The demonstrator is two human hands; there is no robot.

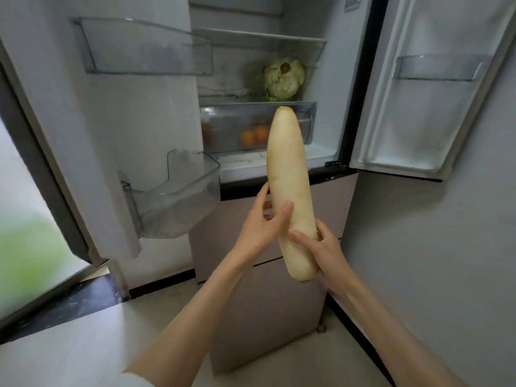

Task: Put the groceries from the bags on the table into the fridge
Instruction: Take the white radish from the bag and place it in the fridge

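Holding a long white radish (pixel 289 188) w/ both hands in front of the open fridge (pixel 265 88), both doors swung wide. Radish nearly upright, long axis running near-to-far, stem end up and pointing at the clear crisper drawer (pixel 237 118); blunt cut end low and near.

Left hand (pixel 262 224) wrapped round the mid-lower part, thumb across the front, fingers curled behind. Right hand (pixel 324 247) clamped lower down near the cut end, thumb on front. So both grips sit on the near half; far half sticks out free toward the fridge.

Cabbage (pixel 283 79) already on the shelf right above the drawer, to the right; oranges (pixel 254 135) seen thru the drawer front. Free shelf to the left of cabbage.

Prob. next: tip the radish flat, feed it stem-first onto that shelf. Risk: too long to go straight in, may need angling. Left hand nearer the tip, so better placed to steer.
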